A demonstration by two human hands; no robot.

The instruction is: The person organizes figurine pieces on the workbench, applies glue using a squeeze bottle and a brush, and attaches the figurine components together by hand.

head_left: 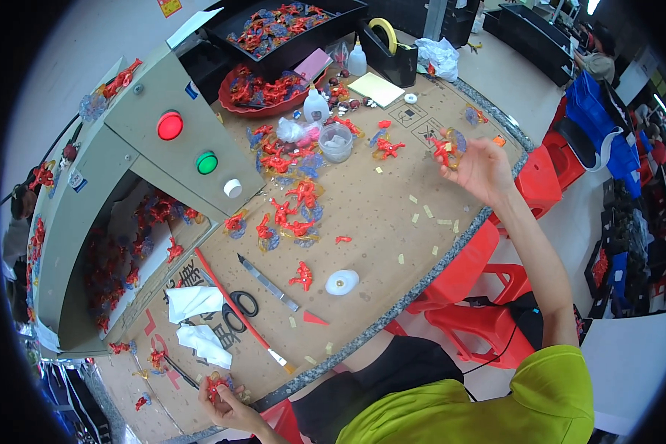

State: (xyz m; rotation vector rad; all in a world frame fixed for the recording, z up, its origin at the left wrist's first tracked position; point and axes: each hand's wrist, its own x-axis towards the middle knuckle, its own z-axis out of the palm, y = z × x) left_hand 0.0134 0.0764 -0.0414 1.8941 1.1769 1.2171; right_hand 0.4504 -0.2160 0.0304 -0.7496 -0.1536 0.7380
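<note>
The red figure (443, 152) pinched in the right hand (482, 172) at two o'clock could fall if slackly held (smooth-looking plastic); the left hand (231, 411) clasps another figure (215, 386) at seven.

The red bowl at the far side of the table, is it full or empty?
Full, or nearly so: red figures are heaped inside the red bowl, reaching about its rim.

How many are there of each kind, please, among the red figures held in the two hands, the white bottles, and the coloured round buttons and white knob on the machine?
Held red figures: 2 (one in the left hand, one in the right hand)
White bottles: 2
Coloured round buttons: 2 (one red, one green)
White knob: 1
Total: 7
</note>
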